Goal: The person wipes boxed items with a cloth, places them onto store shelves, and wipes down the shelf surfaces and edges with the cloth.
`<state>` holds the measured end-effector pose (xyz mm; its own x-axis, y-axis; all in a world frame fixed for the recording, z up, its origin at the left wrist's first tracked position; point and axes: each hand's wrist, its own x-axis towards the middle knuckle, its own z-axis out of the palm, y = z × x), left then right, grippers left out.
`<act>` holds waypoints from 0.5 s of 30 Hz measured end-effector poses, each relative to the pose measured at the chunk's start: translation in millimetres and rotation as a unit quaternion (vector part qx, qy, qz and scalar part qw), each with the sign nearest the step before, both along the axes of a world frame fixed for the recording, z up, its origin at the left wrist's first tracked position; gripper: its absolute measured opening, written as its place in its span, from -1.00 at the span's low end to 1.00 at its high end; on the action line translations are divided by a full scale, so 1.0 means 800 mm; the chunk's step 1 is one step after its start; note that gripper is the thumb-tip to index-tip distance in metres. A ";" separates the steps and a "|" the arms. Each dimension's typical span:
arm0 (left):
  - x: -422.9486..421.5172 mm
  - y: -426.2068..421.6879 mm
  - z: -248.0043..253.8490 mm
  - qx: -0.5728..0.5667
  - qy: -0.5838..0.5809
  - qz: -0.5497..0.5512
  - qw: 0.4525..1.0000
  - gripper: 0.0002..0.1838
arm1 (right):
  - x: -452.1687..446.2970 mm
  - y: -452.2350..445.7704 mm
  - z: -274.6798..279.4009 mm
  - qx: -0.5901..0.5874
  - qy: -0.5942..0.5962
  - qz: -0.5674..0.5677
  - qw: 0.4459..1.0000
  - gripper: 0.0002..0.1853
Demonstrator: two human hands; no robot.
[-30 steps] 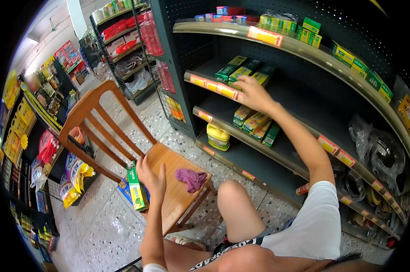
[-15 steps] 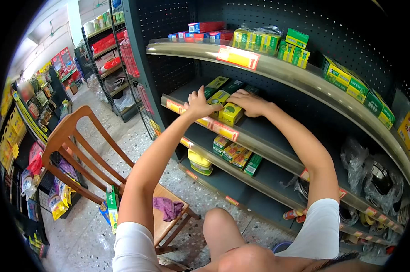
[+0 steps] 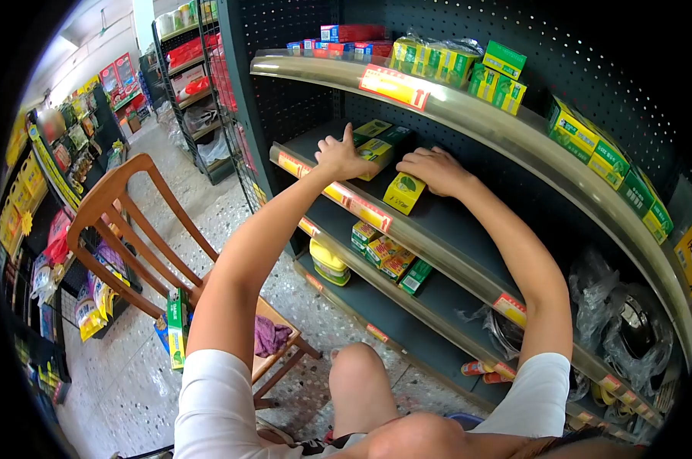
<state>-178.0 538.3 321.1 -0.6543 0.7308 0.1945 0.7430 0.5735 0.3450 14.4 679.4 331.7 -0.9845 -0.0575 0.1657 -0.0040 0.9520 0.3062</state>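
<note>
On the middle shelf, my left hand lies with its fingers spread against the left side of a group of green-and-yellow boxes. My right hand has its fingers bent over the back of a yellow box with a green picture on its top. A narrow gap separates this yellow box from the group by my left hand. The right thumb is hidden, and the small print cannot be read.
The upper shelf holds red, green and yellow boxes. Small cartons sit on the shelf below. At left stands a wooden chair with a purple cloth and a green Darlie box. Plastic-wrapped pans are at right.
The yellow box under my right hand has shifted right, opening a gap beside the group. My left hand remains by the other boxes, now closer together. The camera view has tilted slightly.
</note>
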 end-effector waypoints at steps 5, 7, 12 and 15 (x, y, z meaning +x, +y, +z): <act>0.022 -0.012 0.021 0.081 0.040 -0.005 0.996 0.32 | 0.020 -0.008 0.019 0.011 0.035 -0.005 0.999 -0.45; 0.028 -0.030 0.030 0.094 0.065 -0.014 0.993 0.31 | 0.027 -0.015 0.032 0.002 0.059 -0.012 0.998 -0.45; 0.031 -0.099 0.046 0.154 0.135 -0.020 0.979 0.20 | 0.039 -0.052 0.058 0.018 0.118 0.031 0.992 -0.46; 0.037 -0.178 0.060 0.187 0.155 -0.014 0.970 0.12 | 0.037 -0.097 0.066 0.030 0.155 0.071 0.985 -0.46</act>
<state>-148.5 395.7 369.1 -0.5022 0.5879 0.6341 0.8581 0.4292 0.2817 43.8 602.2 384.8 -0.8689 -0.2092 0.4486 -0.0329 0.9287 0.3695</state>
